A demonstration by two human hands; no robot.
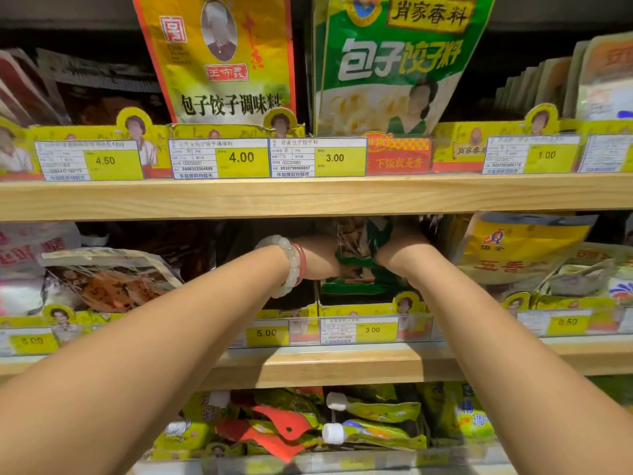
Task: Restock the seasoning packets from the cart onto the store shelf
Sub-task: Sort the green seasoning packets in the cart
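Both my arms reach into the middle shelf behind the 3.00 price tag. My left hand, with a pale bead bracelet and a red bangle on the wrist, presses the left side of a bunch of green seasoning packets. My right hand grips their right side. The packets stand in their slot, their tops hidden under the upper shelf board. My fingers are mostly hidden behind the packets and in shadow. The cart is out of view.
Above stand a yellow packet tagged 4.00 and a green one tagged 3.00. Left of my arms lie clear spice bags; to the right, yellow packets. The bottom shelf holds spouted pouches.
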